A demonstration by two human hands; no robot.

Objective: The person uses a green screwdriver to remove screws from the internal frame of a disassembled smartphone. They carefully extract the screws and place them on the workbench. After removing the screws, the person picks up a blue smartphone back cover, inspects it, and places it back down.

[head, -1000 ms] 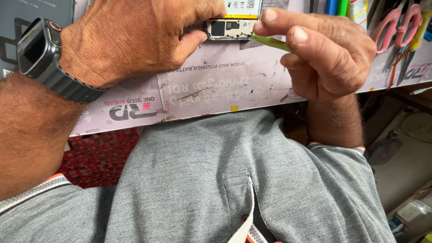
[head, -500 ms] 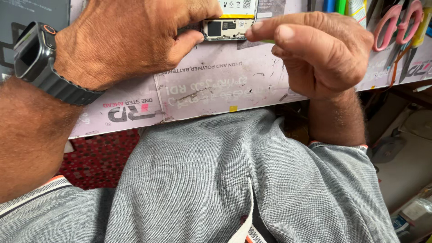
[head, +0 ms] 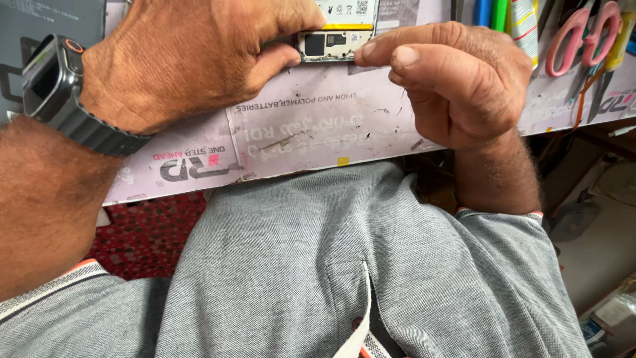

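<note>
Scuffed pink work mat [head: 311, 142] is lying across the bench edge, an opened phone [head: 334, 41] sitting at its far side. Left hand [head: 192, 63] is pinching the phone's lower corner; right hand [head: 457, 83] is pressing fingertips [head: 371, 53] against its edge. Light, rigid, likely fragile inside; best gripped by the frame edges.

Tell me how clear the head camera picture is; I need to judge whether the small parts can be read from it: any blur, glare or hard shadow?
Head view: even, soft light, no glare or hard shadow; the left hand and right hand are sharp, the opened phone between them is mostly covered and cut by the top edge; the pink scissors and the pink work mat show clearly; the grey shirt fills the lower frame.
</note>
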